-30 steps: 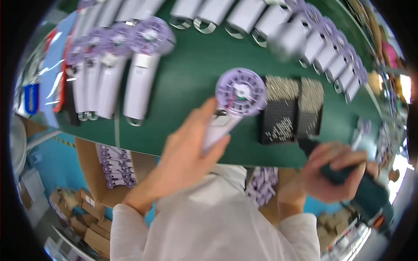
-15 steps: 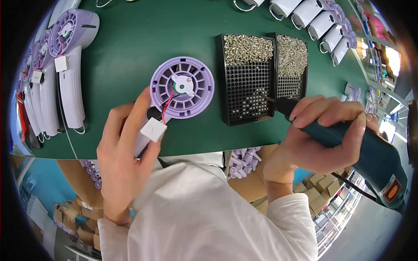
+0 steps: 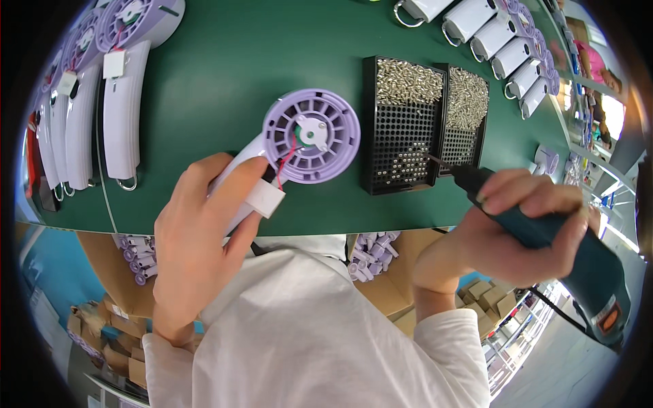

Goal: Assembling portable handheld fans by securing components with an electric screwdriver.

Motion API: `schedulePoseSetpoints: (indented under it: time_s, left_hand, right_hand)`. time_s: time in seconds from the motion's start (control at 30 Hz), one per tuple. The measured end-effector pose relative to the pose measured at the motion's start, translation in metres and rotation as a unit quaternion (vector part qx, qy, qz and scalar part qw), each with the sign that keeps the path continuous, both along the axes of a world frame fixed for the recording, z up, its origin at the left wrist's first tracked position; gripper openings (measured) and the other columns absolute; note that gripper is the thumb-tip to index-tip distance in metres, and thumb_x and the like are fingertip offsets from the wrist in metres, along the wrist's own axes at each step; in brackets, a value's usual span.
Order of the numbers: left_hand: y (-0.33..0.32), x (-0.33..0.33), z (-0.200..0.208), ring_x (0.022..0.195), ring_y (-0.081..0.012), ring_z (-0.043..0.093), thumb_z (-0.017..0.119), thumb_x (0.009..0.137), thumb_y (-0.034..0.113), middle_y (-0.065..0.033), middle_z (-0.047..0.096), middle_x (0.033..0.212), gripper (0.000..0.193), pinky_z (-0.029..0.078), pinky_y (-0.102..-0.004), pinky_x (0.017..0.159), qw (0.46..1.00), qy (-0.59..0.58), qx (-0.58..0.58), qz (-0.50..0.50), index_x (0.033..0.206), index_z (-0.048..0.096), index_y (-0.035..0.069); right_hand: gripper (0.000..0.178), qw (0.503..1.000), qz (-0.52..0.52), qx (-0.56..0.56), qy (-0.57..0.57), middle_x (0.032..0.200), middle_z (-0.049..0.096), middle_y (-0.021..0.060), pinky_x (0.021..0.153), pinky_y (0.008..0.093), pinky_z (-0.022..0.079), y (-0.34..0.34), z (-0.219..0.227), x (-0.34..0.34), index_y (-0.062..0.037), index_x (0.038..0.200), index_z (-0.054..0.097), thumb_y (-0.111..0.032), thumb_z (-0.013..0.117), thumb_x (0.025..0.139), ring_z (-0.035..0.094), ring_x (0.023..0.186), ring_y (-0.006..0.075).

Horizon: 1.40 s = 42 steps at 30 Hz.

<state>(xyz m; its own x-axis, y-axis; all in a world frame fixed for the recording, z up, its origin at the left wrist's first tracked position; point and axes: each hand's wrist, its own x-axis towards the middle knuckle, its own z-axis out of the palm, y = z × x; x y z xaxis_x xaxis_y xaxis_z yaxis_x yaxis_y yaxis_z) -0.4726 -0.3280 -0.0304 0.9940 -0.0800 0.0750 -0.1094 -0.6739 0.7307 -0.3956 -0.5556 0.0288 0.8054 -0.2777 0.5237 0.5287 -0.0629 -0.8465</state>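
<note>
My left hand (image 3: 204,231) is closed around the handle of a pale purple handheld fan (image 3: 313,132), whose round head lies on the table with the slotted face up. Red wires run from its white hub to a white square block (image 3: 266,198) beside my fingers. My right hand (image 3: 524,231) grips a dark teal electric screwdriver (image 3: 598,272), its bit pointing left over the near right part of a black screw tray (image 3: 401,129). Small screws stand in several holes there, and loose ones are heaped at the far end. Whether the bit carries a screw is too small to tell.
A second black tray (image 3: 460,144) of screws adjoins on the right. Similar fans (image 3: 124,122) line the left side, and more white-handled fans (image 3: 469,24) sit at the far right. Below the green table's edge are boxes of purple parts (image 3: 373,255). A cord hangs from the screwdriver.
The whole view has shifted slightly, moving the table things rightward. My left index finger has moved from beside the fan head down across the handle. The screwdriver remains over the tray's near right part.
</note>
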Motion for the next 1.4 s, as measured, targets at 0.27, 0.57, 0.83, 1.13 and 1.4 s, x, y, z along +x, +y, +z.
schedulePoseSetpoints:
  time_s: [0.27, 0.57, 0.83, 1.13, 1.4]
  left_hand:
    - [-0.003, -0.002, 0.009, 0.08, -0.0287, 0.057, 0.069, 0.063, -0.003, -0.0117, 0.056, 0.102, 0.06, 0.049, -0.0351, 0.067, 0.993, 0.004, 0.093, -0.069, 0.12, 0.061, 0.015]
    - [-0.002, -0.005, 0.0, 0.074, -0.0237, 0.055, 0.068, 0.068, 0.002, -0.0103, 0.054, 0.094, 0.06, 0.049, -0.033, 0.06, 0.994, -0.038, 0.075, -0.066, 0.124, 0.06, 0.02]
    - [0.001, -0.008, -0.004, 0.072, -0.0227, 0.054, 0.065, 0.063, -0.001, -0.0102, 0.053, 0.093, 0.064, 0.049, -0.0317, 0.058, 0.994, -0.052, 0.076, -0.058, 0.123, 0.06, 0.019]
    - [0.0, -0.008, -0.003, 0.071, -0.023, 0.053, 0.064, 0.062, -0.003, -0.0117, 0.053, 0.094, 0.066, 0.049, -0.0317, 0.058, 0.993, -0.056, 0.075, -0.066, 0.124, 0.06, 0.019]
    - [-0.005, -0.004, 0.003, 0.073, -0.024, 0.055, 0.066, 0.066, 0.0, -0.0099, 0.054, 0.093, 0.061, 0.049, -0.033, 0.06, 0.993, -0.037, 0.085, -0.072, 0.123, 0.061, 0.021]
  right_hand:
    - [0.029, 0.968, 0.235, 0.045, -0.077, 0.067, 0.041, 0.0067, 0.034, 0.0297, 0.032, 0.035, 0.028, -0.015, 0.0032, 0.094, 0.045, -0.025, 0.044, 0.09, 0.036, 0.038, 0.0152]
    - [0.034, 0.954, 0.289, -0.079, 0.01, 0.066, 0.041, 0.0087, 0.033, 0.0325, 0.035, 0.057, 0.036, -0.019, 0.0049, 0.103, 0.043, -0.027, 0.043, 0.089, 0.035, 0.035, 0.0179]
    - [0.027, 0.941, 0.316, -0.12, 0.006, 0.075, 0.048, 0.0114, 0.039, 0.0362, 0.047, 0.066, 0.005, -0.021, -0.0062, 0.114, 0.04, -0.025, 0.035, 0.095, 0.051, 0.042, 0.0223]
    - [0.02, 0.931, 0.343, -0.127, 0.0, 0.067, 0.048, 0.0109, 0.033, 0.0343, 0.046, 0.061, 0.003, -0.016, -0.0092, 0.103, 0.037, -0.022, 0.046, 0.091, 0.048, 0.036, 0.0214]
    - [0.033, 0.951, 0.288, -0.004, -0.113, 0.066, 0.045, 0.0075, 0.035, 0.0293, 0.038, 0.045, 0.015, -0.023, 0.0, 0.106, 0.046, -0.029, 0.047, 0.089, 0.039, 0.036, 0.0161]
